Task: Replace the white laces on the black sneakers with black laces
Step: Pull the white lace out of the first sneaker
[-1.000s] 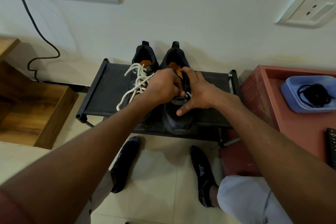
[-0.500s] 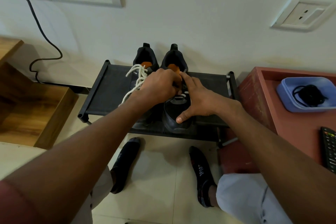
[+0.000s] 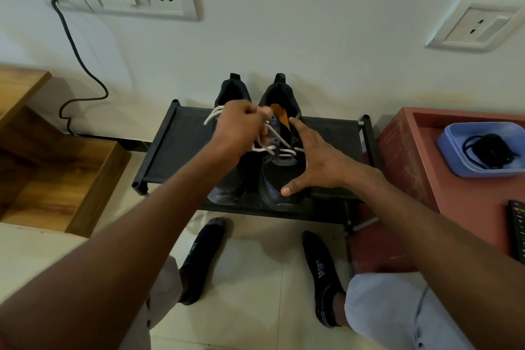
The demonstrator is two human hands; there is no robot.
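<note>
Two black sneakers sit side by side on a low black rack (image 3: 176, 145) against the wall, toes toward the camera. The right sneaker (image 3: 279, 179) is in plain view; its orange insole shows at the opening. The left sneaker (image 3: 231, 91) is mostly hidden behind the left forearm, so only its heel collar and part of the toe show.

Left hand (image 3: 241, 128): fingers curled, gripping the white lace (image 3: 279, 139) and holding it up above the right sneaker's eyelets. The fingertips face away from the camera, so the exact pinch cannot be made out. The lace runs taut from the hand down to the lower eyelets, where a few crossings are threaded. More white lace (image 3: 211, 117) sticks out left of the hand; whether it belongs to the left sneaker cannot be told.

Right hand (image 3: 315, 162): fingers straight and spread, resting on the outer side of the right sneaker, index finger along the eyelet row, thumb at the toe. It grips nothing.

Black laces (image 3: 488, 151) lie bundled in a blue tray (image 3: 454, 156) on the red table (image 3: 426, 179) at the right, well apart from the sneakers. The tray is cut off by the frame edge. A remote (image 3: 518, 227) on the table is also partly cut off.

Two feet in dark socks stand on the tiled floor below the rack.
</note>
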